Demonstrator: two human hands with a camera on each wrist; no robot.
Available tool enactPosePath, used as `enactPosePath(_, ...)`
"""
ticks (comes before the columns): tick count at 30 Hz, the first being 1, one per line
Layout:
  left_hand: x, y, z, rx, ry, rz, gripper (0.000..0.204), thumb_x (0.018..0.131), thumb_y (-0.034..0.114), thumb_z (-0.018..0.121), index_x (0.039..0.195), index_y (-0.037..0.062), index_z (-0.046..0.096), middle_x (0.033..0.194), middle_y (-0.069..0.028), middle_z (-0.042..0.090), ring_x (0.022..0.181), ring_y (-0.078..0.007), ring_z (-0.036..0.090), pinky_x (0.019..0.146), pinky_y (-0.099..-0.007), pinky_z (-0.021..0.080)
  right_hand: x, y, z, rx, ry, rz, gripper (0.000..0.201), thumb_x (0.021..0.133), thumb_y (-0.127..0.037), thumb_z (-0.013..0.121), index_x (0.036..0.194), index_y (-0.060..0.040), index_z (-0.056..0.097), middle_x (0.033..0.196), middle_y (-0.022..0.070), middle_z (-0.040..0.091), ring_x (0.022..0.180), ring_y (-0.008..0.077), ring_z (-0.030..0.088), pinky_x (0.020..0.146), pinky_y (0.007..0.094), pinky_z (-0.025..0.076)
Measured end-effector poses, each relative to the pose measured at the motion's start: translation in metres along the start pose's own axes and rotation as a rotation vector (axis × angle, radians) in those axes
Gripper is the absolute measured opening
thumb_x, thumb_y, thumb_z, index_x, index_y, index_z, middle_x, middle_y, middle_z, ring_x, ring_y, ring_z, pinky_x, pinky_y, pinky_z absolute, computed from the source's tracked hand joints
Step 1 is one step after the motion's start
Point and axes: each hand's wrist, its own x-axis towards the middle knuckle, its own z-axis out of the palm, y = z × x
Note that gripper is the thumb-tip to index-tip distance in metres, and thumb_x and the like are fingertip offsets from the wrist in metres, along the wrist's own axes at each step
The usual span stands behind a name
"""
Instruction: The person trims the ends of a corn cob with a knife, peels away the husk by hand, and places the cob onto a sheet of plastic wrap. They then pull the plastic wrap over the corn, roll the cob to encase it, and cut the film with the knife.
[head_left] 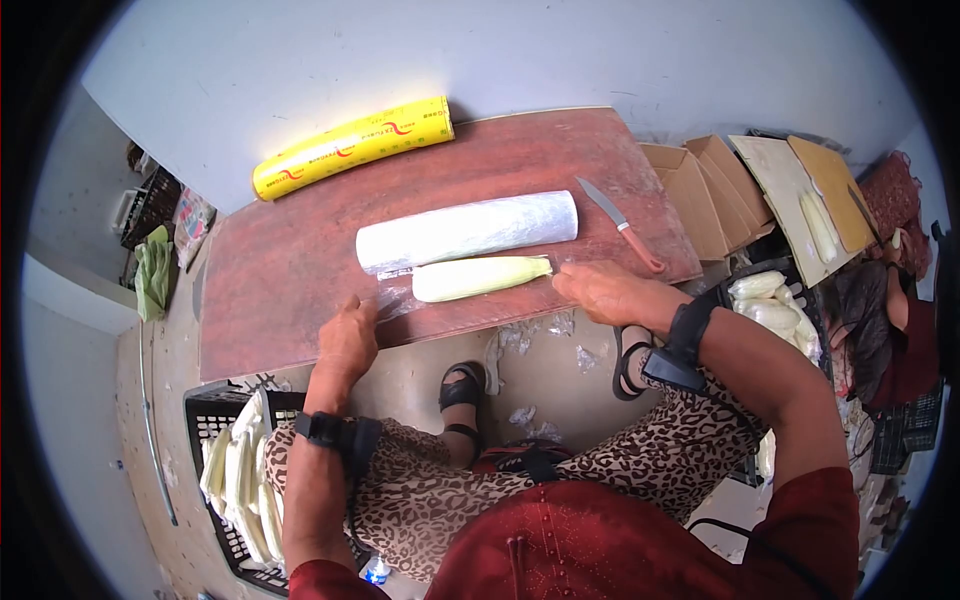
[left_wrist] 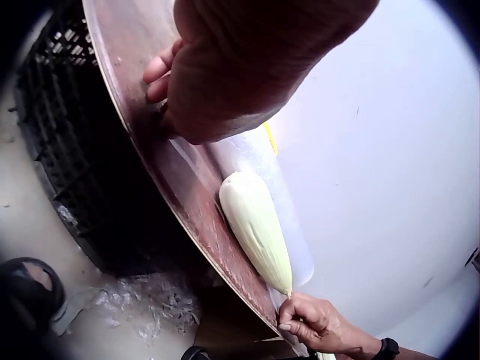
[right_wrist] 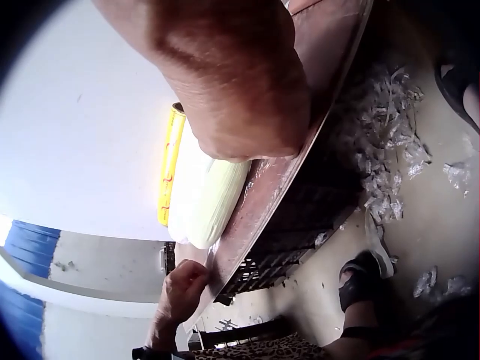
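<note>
An ear of corn [head_left: 482, 278] in pale green husk lies along the table's near side, in front of a big roll of clear cling film [head_left: 468, 230]. Thin film [head_left: 400, 302] stretches from the corn's blunt end to my left hand [head_left: 347, 338], whose curled fingers pinch its edge. My right hand [head_left: 612, 292] is at the corn's tapered tip, its thumb and fingers curled together on film there. In the left wrist view the right hand [left_wrist: 319, 324] shows right at the tip. The right wrist view hides the right fingertips behind the hand.
A knife [head_left: 622, 226] lies right of the roll on the reddish table [head_left: 290, 260]. A yellow printed roll [head_left: 355, 147] lies at the back by the wall. Black crates with corn [head_left: 240, 480] stand at both sides; cardboard boxes [head_left: 700, 195] stand right. Another person [head_left: 895, 300] sits far right.
</note>
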Motion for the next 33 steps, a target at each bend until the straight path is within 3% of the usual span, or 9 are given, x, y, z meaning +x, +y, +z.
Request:
enactPosePath(4,-0.003,0.007,-0.009,-0.028,0.092,-0.011,0.013,0.084,0.008,0.054,0.096,0.0041,0.058,0.096,-0.0178,0.057,0.089,-0.0393,0.059,0.076,-0.0474,0.049,-0.004,0.002,-0.005,-0.032,0.03,0.026,0.016,0.081,-0.004,0.058,0.096,-0.0023,0.053,0.099,0.0177,0.055,0.091,0.0377,0.059,0.078,0.0469,0.049)
enactPosePath(7,-0.002,0.024,-0.014,-0.132,0.355,0.13,0.018,0.082,0.007,0.057,0.1,0.0035,0.058,0.096,-0.0159,0.057,0.091,-0.0371,0.057,0.076,-0.0458,0.049,0.003,-0.004,-0.002,-0.078,0.336,-0.126,0.025,0.08,-0.008,0.065,0.101,-0.0056,0.05,0.105,0.0133,0.05,0.093,0.0326,0.056,0.079,0.0452,0.043)
enactPosePath(10,-0.003,0.043,-0.014,-0.141,0.38,0.247,0.023,0.08,0.006,0.059,0.103,0.0033,0.058,0.094,-0.0138,0.056,0.092,-0.0348,0.056,0.077,-0.0439,0.048,0.007,-0.026,-0.011,-0.147,0.421,-0.159,0.043,0.078,-0.01,0.069,0.115,-0.0076,0.049,0.111,0.0102,0.047,0.101,0.0271,0.051,0.084,0.0414,0.039)
enactPosePath(13,-0.004,0.042,-0.004,0.009,0.243,0.284,0.014,0.079,0.008,0.061,0.092,0.0043,0.057,0.09,-0.0125,0.055,0.09,-0.031,0.056,0.077,-0.0411,0.047,0.019,-0.029,-0.002,-0.23,0.468,-0.193,0.054,0.076,-0.014,0.072,0.124,-0.0083,0.047,0.113,0.0096,0.046,0.106,0.0251,0.047,0.086,0.0385,0.036)
enactPosePath(16,-0.001,0.033,0.009,0.099,0.239,0.316,0.007,0.079,0.009,0.058,0.084,0.0057,0.055,0.086,-0.0112,0.054,0.087,-0.0292,0.057,0.076,-0.0395,0.046,0.032,-0.029,0.008,-0.344,0.472,-0.218,0.046,0.078,-0.012,0.066,0.121,-0.0071,0.048,0.11,0.0097,0.047,0.103,0.0258,0.049,0.083,0.0382,0.036)
enactPosePath(19,-0.001,0.025,0.014,0.166,0.261,0.342,0.003,0.079,0.008,0.055,0.081,0.007,0.054,0.083,-0.01,0.054,0.084,-0.0281,0.057,0.076,-0.0388,0.046,0.041,-0.032,0.011,-0.34,0.314,-0.119,0.039,0.081,-0.009,0.058,0.118,-0.0042,0.048,0.107,0.0105,0.049,0.1,0.0254,0.05,0.082,0.0384,0.037)
enactPosePath(22,0.001,0.023,0.015,0.19,0.268,0.362,0.003,0.078,0.008,0.054,0.081,0.0077,0.054,0.083,-0.0097,0.054,0.083,-0.0276,0.057,0.075,-0.0387,0.045,0.043,-0.033,0.012,-0.385,0.365,-0.138,0.034,0.081,-0.007,0.053,0.114,-0.0009,0.048,0.101,0.0111,0.05,0.097,0.0252,0.051,0.079,0.0386,0.037)
enactPosePath(33,0.007,0.022,0.011,-0.004,0.329,0.21,0.005,0.079,0.007,0.057,0.082,0.0064,0.053,0.083,-0.0124,0.056,0.079,-0.0337,0.057,0.072,-0.043,0.045,0.052,-0.026,0.009,-0.37,0.368,-0.2,0.037,0.071,-0.002,0.062,0.105,-0.0031,0.049,0.094,0.0106,0.052,0.093,0.0259,0.053,0.079,0.0359,0.041)
